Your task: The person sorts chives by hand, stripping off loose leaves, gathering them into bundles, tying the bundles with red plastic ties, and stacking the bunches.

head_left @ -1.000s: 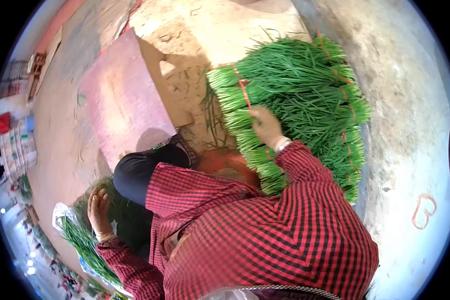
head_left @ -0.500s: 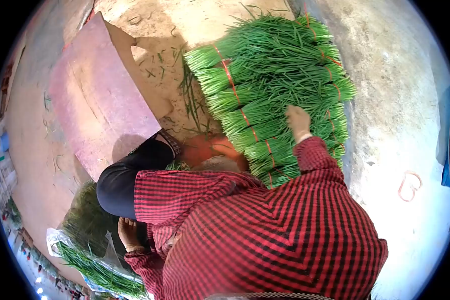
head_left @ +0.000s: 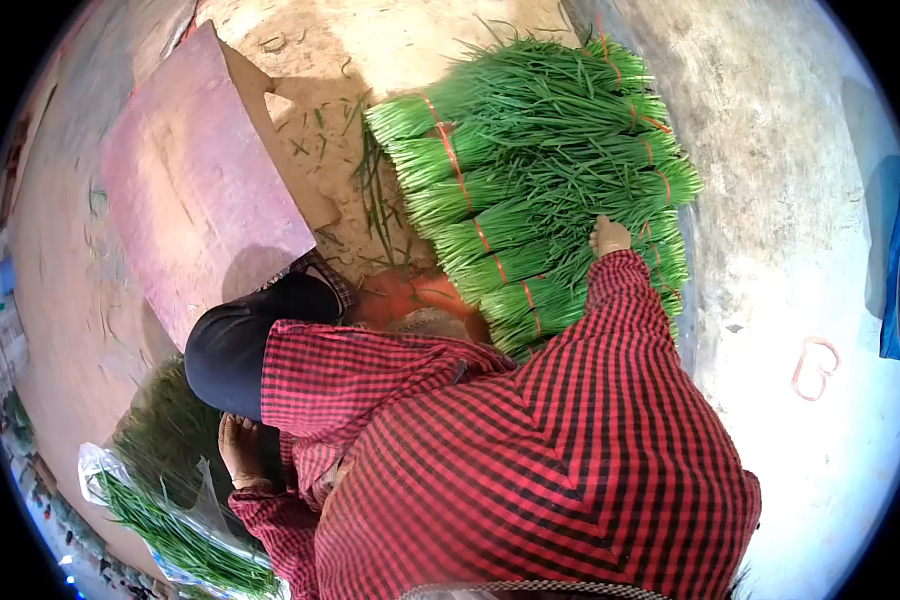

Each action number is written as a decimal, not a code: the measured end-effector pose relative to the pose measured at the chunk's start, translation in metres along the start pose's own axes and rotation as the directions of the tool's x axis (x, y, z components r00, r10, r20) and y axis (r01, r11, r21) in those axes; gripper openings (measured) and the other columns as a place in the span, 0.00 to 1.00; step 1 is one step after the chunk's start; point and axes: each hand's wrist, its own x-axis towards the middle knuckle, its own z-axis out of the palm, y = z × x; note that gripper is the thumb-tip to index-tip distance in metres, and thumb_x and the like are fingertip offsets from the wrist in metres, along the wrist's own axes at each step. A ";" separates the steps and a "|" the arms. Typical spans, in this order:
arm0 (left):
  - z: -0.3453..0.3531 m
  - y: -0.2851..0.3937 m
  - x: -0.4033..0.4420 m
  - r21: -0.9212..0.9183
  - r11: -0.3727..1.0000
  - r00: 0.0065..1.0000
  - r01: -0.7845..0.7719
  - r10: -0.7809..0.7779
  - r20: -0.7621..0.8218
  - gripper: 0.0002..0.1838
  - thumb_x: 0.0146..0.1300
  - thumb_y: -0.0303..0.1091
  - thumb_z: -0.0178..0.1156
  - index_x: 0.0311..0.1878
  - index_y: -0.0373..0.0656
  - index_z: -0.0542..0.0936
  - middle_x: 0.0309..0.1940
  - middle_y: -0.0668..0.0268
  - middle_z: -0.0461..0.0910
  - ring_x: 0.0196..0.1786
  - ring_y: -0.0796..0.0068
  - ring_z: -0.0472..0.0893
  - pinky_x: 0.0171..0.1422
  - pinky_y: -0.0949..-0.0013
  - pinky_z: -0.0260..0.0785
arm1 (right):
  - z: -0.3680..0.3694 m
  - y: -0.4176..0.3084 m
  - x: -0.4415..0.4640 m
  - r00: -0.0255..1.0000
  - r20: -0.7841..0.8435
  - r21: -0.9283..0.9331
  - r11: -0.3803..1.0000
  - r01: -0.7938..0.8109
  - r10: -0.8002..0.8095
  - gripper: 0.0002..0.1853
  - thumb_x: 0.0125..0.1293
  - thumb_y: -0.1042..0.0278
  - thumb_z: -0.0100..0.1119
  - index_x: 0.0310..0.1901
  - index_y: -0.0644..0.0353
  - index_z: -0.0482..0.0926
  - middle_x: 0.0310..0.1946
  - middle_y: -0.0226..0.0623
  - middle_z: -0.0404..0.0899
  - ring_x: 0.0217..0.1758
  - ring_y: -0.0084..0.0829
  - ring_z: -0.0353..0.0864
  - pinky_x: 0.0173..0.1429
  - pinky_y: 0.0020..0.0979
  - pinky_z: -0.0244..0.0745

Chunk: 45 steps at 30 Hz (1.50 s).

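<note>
Bundles of green chives (head_left: 530, 130) lie side by side in a long row, pale cut ends outward, with leaves overlapping along the middle. My right hand (head_left: 610, 236) rests on the leaves toward the near right of the row, its fingers curled into the chives. Red ties (head_left: 460, 180) cross the bundles near both ends. My left hand (head_left: 238, 452) hangs beside my bent knee (head_left: 235, 350), fingers fairly straight and holding nothing that I can see. Near it, more loose chives (head_left: 185, 530) lie in a clear plastic bag (head_left: 98, 470).
A pinkish board-like block (head_left: 205, 180) stands on the floor to the left. Loose leaves (head_left: 375, 190) are scattered between it and the bundles. Something orange-red (head_left: 400, 293) sits by my foot. A pinkish loop (head_left: 816, 368) lies on the pale floor at right.
My right hand has shifted slightly to the right over the leaves, and its fingers look more curled. My left hand has moved a little left and up. The view has shifted slightly.
</note>
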 end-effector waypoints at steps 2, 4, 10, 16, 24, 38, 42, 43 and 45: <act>-0.017 -0.006 0.002 0.002 1.000 1.000 0.011 -0.011 -0.017 0.20 0.71 0.37 0.54 0.61 0.37 0.72 0.47 0.68 0.80 0.49 0.71 0.80 0.53 0.69 0.71 | 0.000 -0.008 -0.007 0.998 -0.024 0.117 0.992 -0.054 0.057 0.12 0.70 0.62 0.53 0.34 0.64 0.73 0.23 0.37 0.72 0.20 0.27 0.65 0.25 0.31 0.62; -0.011 -0.010 0.000 -0.015 1.000 0.999 0.015 -0.015 0.035 0.20 0.70 0.39 0.57 0.60 0.39 0.74 0.44 0.71 0.80 0.46 0.75 0.79 0.49 0.71 0.70 | -0.004 -0.006 0.004 0.992 -0.059 0.140 0.985 -0.101 0.110 0.12 0.71 0.63 0.53 0.36 0.64 0.73 0.24 0.37 0.73 0.21 0.27 0.66 0.26 0.31 0.64; -0.017 -0.011 0.000 0.101 0.995 1.000 0.000 0.001 -0.011 0.18 0.72 0.38 0.55 0.59 0.39 0.74 0.45 0.71 0.80 0.47 0.75 0.79 0.50 0.72 0.69 | -0.007 -0.020 -0.007 0.998 -0.052 -0.155 0.987 -0.034 0.026 0.14 0.74 0.61 0.50 0.39 0.67 0.73 0.25 0.39 0.74 0.26 0.29 0.72 0.32 0.34 0.70; -0.013 -0.010 0.005 0.002 1.000 0.997 -0.007 0.007 0.075 0.16 0.73 0.37 0.53 0.59 0.41 0.75 0.47 0.70 0.81 0.47 0.75 0.80 0.50 0.71 0.70 | -0.020 -0.029 0.019 0.988 0.038 -0.754 0.645 0.125 -0.148 0.17 0.75 0.58 0.46 0.39 0.67 0.74 0.27 0.42 0.75 0.31 0.34 0.75 0.39 0.39 0.72; -0.001 -0.007 0.000 0.121 0.993 1.000 0.006 -0.003 -0.019 0.17 0.72 0.38 0.54 0.59 0.42 0.75 0.47 0.71 0.81 0.47 0.76 0.80 0.50 0.71 0.70 | -0.033 -0.016 0.042 0.988 0.095 -0.514 0.844 0.156 -0.125 0.16 0.75 0.60 0.46 0.33 0.63 0.71 0.27 0.36 0.75 0.26 0.29 0.71 0.33 0.36 0.68; -0.015 -0.016 0.002 0.043 0.999 0.999 0.026 -0.027 0.018 0.15 0.71 0.42 0.53 0.53 0.43 0.76 0.49 0.68 0.81 0.52 0.71 0.79 0.58 0.65 0.70 | -0.037 0.000 0.082 0.960 0.127 -0.778 0.575 0.252 -0.249 0.17 0.72 0.60 0.54 0.54 0.63 0.75 0.33 0.37 0.81 0.31 0.27 0.78 0.35 0.34 0.76; -0.008 -0.025 0.010 0.227 0.973 0.999 -0.038 0.044 -0.022 0.17 0.71 0.39 0.54 0.57 0.40 0.75 0.48 0.68 0.80 0.48 0.72 0.81 0.53 0.67 0.72 | 0.018 -0.030 -0.024 0.927 0.266 -0.245 0.911 0.331 -0.266 0.10 0.69 0.63 0.54 0.44 0.58 0.80 0.28 0.34 0.80 0.25 0.27 0.77 0.29 0.32 0.74; 0.013 -0.024 0.005 0.172 0.985 0.999 -0.019 0.025 -0.032 0.17 0.71 0.38 0.53 0.57 0.40 0.75 0.50 0.65 0.80 0.50 0.69 0.81 0.55 0.64 0.73 | 0.048 -0.029 -0.052 0.878 0.435 -0.355 0.857 0.374 -0.203 0.10 0.68 0.63 0.56 0.44 0.59 0.80 0.28 0.34 0.81 0.26 0.27 0.79 0.30 0.30 0.76; 0.027 -0.027 0.004 0.175 0.982 0.998 -0.070 0.068 0.018 0.16 0.71 0.36 0.52 0.57 0.39 0.75 0.52 0.62 0.79 0.52 0.66 0.81 0.56 0.61 0.74 | 0.104 -0.018 -0.096 0.534 0.840 -0.320 0.710 0.627 -0.093 0.15 0.66 0.60 0.60 0.48 0.61 0.79 0.26 0.33 0.81 0.28 0.26 0.81 0.32 0.28 0.77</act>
